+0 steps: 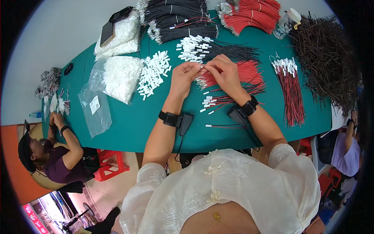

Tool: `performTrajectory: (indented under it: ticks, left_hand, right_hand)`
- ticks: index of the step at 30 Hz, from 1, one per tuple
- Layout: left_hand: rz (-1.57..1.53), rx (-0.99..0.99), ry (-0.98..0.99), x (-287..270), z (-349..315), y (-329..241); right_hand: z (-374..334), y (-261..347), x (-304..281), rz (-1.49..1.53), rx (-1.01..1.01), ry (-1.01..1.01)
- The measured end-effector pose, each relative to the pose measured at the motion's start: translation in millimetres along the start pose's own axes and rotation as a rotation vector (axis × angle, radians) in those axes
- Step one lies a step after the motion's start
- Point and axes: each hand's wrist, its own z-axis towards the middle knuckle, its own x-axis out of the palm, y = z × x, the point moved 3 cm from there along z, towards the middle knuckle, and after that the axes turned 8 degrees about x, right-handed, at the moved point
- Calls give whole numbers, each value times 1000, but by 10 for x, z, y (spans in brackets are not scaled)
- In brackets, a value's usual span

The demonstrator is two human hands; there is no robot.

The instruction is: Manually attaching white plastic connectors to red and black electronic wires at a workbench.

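My left hand (184, 78) and my right hand (226, 76) meet fingertip to fingertip above the green table. Between the pinched fingers a small white plastic connector (201, 67) just shows, at the left fingertips. What the right fingers pinch is mostly hidden. Right under my hands lie loose red wires (247, 72). Black wires with white connectors (194, 48) lie just beyond. Closer to me is a small group of red and black wires ending in white connectors (209, 102). Loose white connectors (155, 72) are heaped left of my left hand.
Bags of white connectors (122, 78) stand at left, by an empty clear bag (95, 113). Black wire bundles (177, 19), red bundles (251, 15) and a bottle (287, 24) line the far side. Finished-looking red wires (292, 93) and a dark wire heap (327, 58) lie right. Co-workers sit at both ends.
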Motion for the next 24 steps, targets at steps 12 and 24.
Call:
performTrajectory:
  ticks: [12,24]
  left_hand:
    - [20,15,-8,25,-3,-7]
    - [181,134,-73,-35,14,-135]
  right_hand:
    - [16,-6,-2,-1,7,16]
    - [45,-85,-26,129,141,77]
